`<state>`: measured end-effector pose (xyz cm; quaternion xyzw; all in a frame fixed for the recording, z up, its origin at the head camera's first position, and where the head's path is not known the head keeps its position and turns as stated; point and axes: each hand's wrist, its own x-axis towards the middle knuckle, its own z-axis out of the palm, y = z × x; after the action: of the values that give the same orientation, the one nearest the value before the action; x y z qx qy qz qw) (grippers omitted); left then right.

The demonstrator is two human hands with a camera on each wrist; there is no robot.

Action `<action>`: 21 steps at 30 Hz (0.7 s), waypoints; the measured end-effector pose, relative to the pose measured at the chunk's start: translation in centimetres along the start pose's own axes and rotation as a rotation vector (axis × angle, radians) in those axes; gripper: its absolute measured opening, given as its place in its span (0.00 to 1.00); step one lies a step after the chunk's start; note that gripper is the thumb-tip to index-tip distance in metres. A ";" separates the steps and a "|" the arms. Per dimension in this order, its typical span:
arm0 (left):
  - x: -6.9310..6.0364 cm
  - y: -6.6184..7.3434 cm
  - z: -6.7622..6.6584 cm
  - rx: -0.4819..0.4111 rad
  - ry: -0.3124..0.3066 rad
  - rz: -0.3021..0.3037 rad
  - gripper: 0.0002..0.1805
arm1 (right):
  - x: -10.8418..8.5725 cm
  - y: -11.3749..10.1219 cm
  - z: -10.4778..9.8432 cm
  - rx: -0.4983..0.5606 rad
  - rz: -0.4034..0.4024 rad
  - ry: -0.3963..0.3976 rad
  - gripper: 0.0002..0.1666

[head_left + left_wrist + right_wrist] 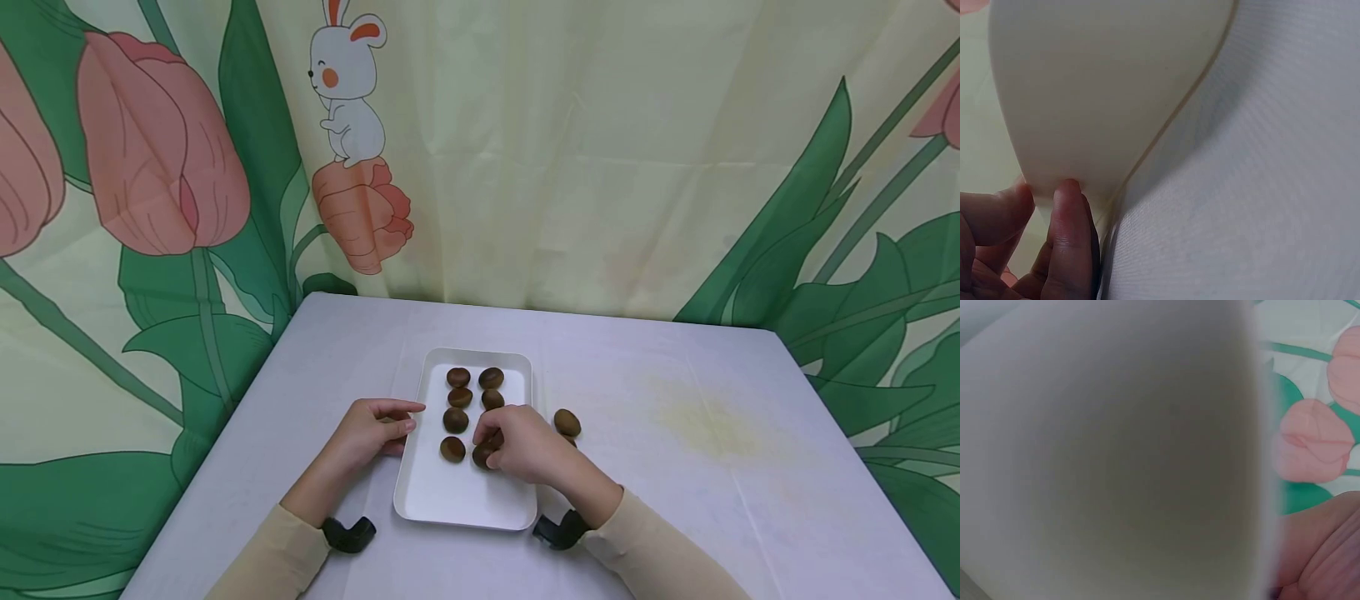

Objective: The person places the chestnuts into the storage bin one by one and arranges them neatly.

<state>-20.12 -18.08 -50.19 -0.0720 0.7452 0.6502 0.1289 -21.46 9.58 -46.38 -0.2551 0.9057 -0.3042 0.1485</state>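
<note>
A white tray (465,510) lies on the table with several brown chestnuts in two columns. My left hand (372,429) touches the tray's left edge in the head view. In the left wrist view its fingertips (1069,200) rest against the tray's outer wall (1091,94). Over the right column, my right hand (525,446) pinches a chestnut (483,456) low in the tray. Another chestnut (492,399) sits just beyond its fingers. The right wrist view is mostly blocked by a blurred pale surface; part of the hand (1322,544) shows at its lower right.
To the right of the tray lies a chestnut (567,422), with a second one partly hidden behind the right wrist. A white cloth covers the table (697,500). Behind it hangs a printed curtain (562,167). Each wrist carries a black camera mount (348,535).
</note>
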 end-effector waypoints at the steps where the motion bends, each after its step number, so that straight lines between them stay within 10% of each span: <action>1: 0.0 0.0 0.0 0.002 -0.003 0.004 0.19 | 0.0 0.0 0.0 -0.004 0.000 0.003 0.18; 21: 0.2 -0.2 -0.1 -0.005 0.010 -0.014 0.18 | -0.2 -0.2 0.0 -0.063 -0.037 0.040 0.22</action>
<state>-20.30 -18.22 -50.47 -0.0807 0.7437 0.6509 0.1295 -21.19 9.53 -46.21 -0.2702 0.9127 -0.2834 0.1166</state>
